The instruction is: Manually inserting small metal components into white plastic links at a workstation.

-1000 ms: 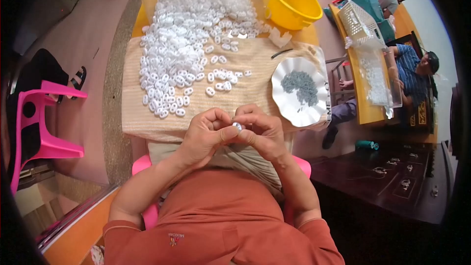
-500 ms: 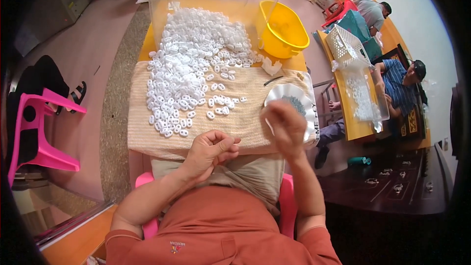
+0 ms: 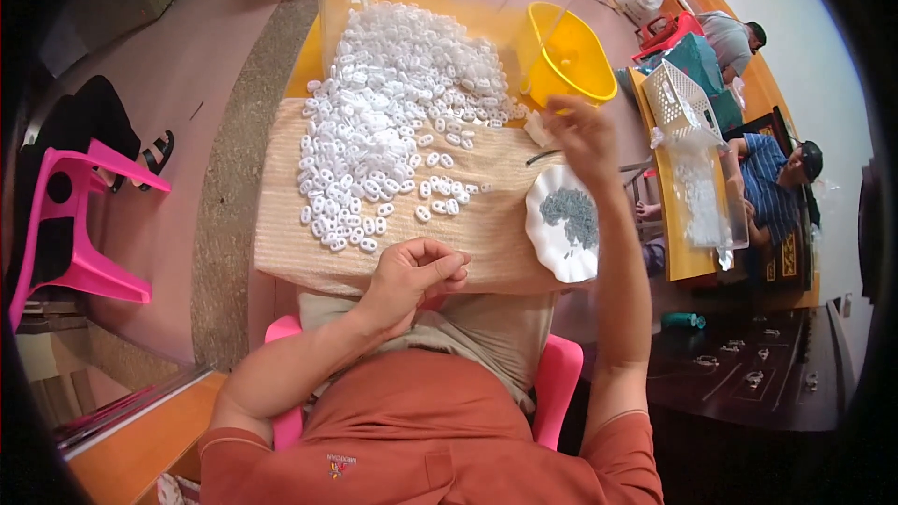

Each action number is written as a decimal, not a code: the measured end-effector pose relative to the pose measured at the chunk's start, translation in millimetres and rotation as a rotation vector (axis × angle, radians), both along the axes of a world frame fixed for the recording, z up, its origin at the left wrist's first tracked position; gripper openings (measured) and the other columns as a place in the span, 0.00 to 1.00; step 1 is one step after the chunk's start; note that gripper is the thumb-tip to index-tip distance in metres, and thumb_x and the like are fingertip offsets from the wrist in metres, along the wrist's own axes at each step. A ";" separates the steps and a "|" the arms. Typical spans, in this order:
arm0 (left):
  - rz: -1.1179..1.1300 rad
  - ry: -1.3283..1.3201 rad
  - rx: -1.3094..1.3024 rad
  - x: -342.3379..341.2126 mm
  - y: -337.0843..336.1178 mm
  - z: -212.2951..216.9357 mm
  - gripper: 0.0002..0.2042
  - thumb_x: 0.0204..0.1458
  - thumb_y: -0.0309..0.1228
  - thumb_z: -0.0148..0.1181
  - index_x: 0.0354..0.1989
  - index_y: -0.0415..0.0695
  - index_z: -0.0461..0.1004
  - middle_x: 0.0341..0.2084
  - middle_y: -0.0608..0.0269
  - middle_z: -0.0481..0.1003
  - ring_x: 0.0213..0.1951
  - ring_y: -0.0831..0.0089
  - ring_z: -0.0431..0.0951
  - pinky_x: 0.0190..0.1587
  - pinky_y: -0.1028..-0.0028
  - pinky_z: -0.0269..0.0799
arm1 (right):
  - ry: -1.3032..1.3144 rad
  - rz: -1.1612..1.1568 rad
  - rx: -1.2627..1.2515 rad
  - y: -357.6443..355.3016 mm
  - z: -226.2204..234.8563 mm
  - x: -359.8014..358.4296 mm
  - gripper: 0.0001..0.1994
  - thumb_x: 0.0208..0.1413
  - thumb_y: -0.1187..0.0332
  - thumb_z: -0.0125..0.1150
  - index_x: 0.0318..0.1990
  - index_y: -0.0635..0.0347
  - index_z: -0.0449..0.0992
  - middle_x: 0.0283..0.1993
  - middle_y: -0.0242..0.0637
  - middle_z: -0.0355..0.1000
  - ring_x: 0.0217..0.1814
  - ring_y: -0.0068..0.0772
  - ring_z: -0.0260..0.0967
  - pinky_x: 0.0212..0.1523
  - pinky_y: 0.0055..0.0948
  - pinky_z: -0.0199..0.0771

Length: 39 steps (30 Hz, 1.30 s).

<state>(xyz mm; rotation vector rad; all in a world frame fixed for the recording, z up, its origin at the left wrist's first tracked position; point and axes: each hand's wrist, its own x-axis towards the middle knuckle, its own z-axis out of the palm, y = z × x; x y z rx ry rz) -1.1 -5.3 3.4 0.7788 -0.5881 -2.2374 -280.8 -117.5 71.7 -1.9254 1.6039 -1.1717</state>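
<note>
The right hand (image 3: 582, 136) has left the left hand (image 3: 412, 276) and now reaches over the yellow bucket (image 3: 561, 61), fingers loosely apart. The left rests curled shut at the tabletop's (image 3: 281, 234) near edge; what it holds, I cannot tell.

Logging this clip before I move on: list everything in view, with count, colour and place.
white parts: a large heap, white, on the mat's far half
mat: one, tan, over the table
dish: one, white, scalloped, right edge of mat, holding small grey pieces
bucket: one, yellow, far right
basket: one, white, on next table
stool: one, pink, left on the floor
people: two seated at right
left hand: curled, at the mat's near edge
right hand: raised near the bucket; whether it holds anything cannot be told
</note>
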 end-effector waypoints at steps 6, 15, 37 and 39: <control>-0.046 -0.011 -0.020 1.6 3.7 -4.7 0.05 0.56 0.25 0.59 0.38 0.37 0.74 0.35 0.59 0.77 0.33 0.78 0.77 0.39 0.76 0.80 | 0.345 0.171 0.224 44.1 -22.9 54.5 0.09 0.48 0.76 0.62 0.39 0.65 0.78 0.36 0.41 0.75 0.39 0.37 0.73 0.43 0.30 0.72; -0.031 -0.053 0.005 -1.5 5.8 -2.0 0.05 0.55 0.24 0.59 0.38 0.37 0.74 0.36 0.59 0.77 0.33 0.78 0.77 0.38 0.76 0.80 | 0.742 0.164 0.215 47.0 -36.5 53.4 0.08 0.53 0.67 0.57 0.35 0.60 0.78 0.38 0.38 0.72 0.44 0.43 0.68 0.47 0.37 0.69; 0.000 -0.070 -0.032 -1.7 6.6 -6.1 0.04 0.55 0.25 0.59 0.36 0.39 0.74 0.35 0.60 0.77 0.34 0.78 0.77 0.39 0.76 0.79 | 0.672 0.180 0.094 62.5 -45.2 84.4 0.07 0.50 0.68 0.58 0.34 0.60 0.77 0.37 0.37 0.72 0.43 0.42 0.67 0.46 0.35 0.69; 0.003 -0.064 -0.031 -1.5 7.0 -6.2 0.04 0.55 0.25 0.59 0.36 0.39 0.74 0.35 0.60 0.77 0.33 0.78 0.77 0.38 0.76 0.79 | 0.679 0.181 0.072 63.6 -44.9 83.7 0.07 0.50 0.68 0.58 0.34 0.60 0.76 0.37 0.37 0.72 0.43 0.42 0.67 0.46 0.35 0.69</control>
